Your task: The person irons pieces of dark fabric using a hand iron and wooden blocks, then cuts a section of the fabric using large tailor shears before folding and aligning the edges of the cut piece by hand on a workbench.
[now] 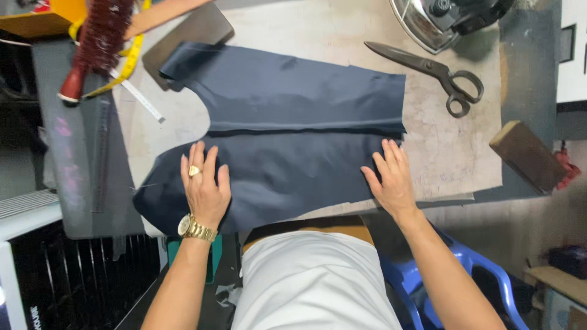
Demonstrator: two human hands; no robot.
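fingers (197,160) of left hand (205,189) and right hand (391,180) spread flat, pressing dark fabric (287,134) beneath

Cloth spread mid-table, a hand flat on each near end

The cloth (287,140) lies on the table (452,153); left hand (205,186) rests on its near left part, right hand (391,180) at its near right edge; scissors (437,70) lie beyond to the right, iron (437,18) behind them; brush (98,43) and tape measure (131,73) far left; wooden block (526,156) right.
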